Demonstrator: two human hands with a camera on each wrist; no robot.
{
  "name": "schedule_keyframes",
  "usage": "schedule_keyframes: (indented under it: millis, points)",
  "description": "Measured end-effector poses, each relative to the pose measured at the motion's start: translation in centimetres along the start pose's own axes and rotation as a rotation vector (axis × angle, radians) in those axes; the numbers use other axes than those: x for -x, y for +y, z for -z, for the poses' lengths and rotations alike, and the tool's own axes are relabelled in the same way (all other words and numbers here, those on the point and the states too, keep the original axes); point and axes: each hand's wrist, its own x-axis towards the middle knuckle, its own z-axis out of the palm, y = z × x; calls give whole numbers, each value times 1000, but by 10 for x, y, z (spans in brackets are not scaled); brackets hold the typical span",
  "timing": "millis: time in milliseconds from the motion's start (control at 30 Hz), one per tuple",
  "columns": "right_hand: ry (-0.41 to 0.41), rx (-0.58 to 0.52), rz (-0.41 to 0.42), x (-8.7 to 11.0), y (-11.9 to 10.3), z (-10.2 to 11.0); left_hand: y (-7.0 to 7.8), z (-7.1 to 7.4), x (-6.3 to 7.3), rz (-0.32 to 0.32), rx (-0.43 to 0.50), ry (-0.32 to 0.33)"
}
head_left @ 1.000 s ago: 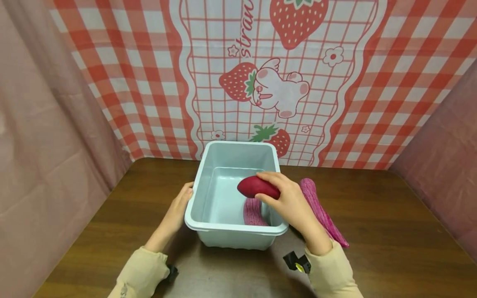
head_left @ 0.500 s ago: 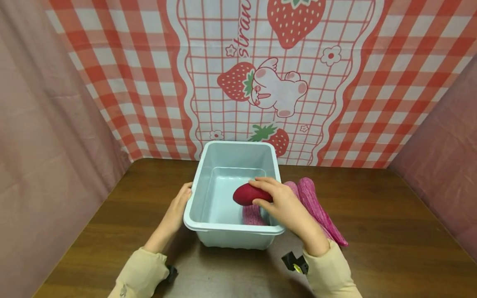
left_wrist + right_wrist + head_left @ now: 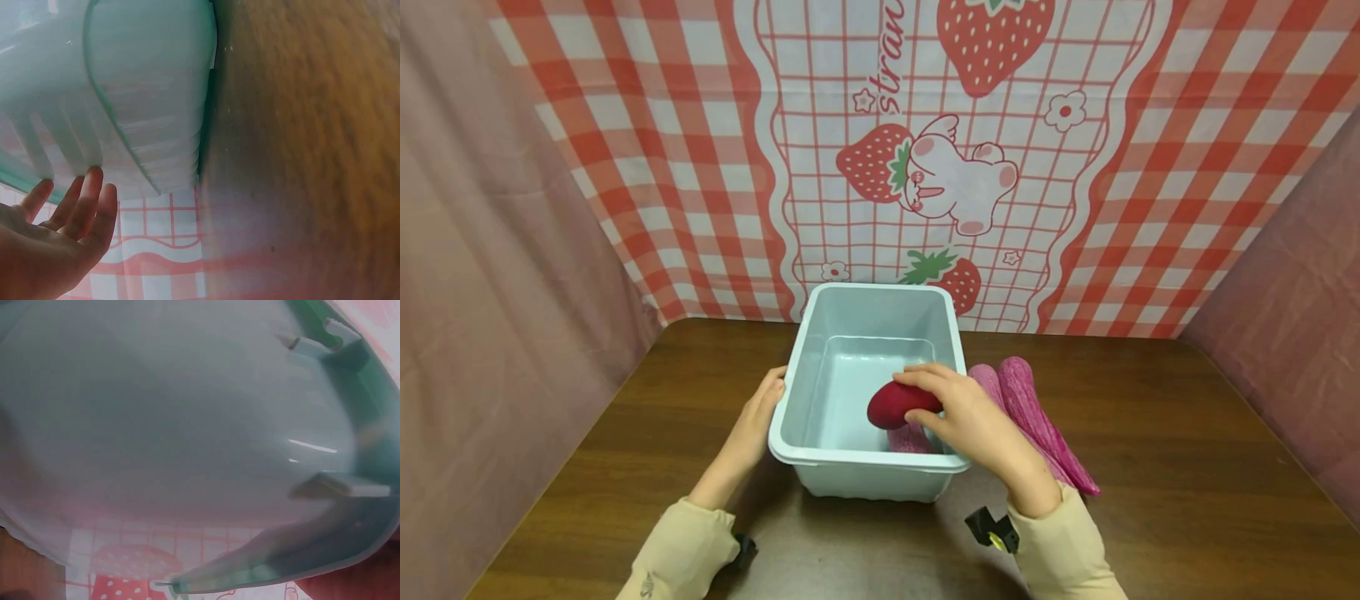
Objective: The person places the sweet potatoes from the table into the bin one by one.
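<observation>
My right hand point(image 3: 962, 417) reaches over the right rim of a pale blue-green plastic bin point(image 3: 842, 457). Between thumb and fingers it holds a dark red, smooth, oval sweet-potato-like thing point(image 3: 895, 405). Just below that lies a pink streaked, thick vegetable-like piece point(image 3: 912, 439) on the bin's floor, partly covered. With fairly straight fingers, my left hand point(image 3: 756, 421) touches the bin's left side. In the left wrist view, the fingertips of the left hand point(image 3: 62, 231) meet the bin's outer wall point(image 3: 150, 112). The right wrist view is mostly the bin's outer wall point(image 3: 187, 412), the held thing hidden.
Two long pink streaked vegetable-like pieces, one paler point(image 3: 987, 383) and one deeper pink point(image 3: 1037, 417), lie side by side on the dark wooden table point(image 3: 1187, 467), right of the bin. A strawberry-print cloth point(image 3: 700, 167) hangs behind, with pink curtains point(image 3: 497, 250) at both sides.
My right hand has lowered a little to the left with the dark red thing, deeper into the bin. It uncovers the paler pink piece outside. My left hand stays at the bin's side.
</observation>
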Motion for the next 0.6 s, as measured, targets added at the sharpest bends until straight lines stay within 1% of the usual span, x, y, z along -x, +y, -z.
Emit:
schedule_keyframes:
  millis: [200,600]
  points:
    - [-3,5,17,0,1,-1,-1,0,0,9,1,5]
    - [-16,11,6,0,0,-2,-1,0,0,14,3,3]
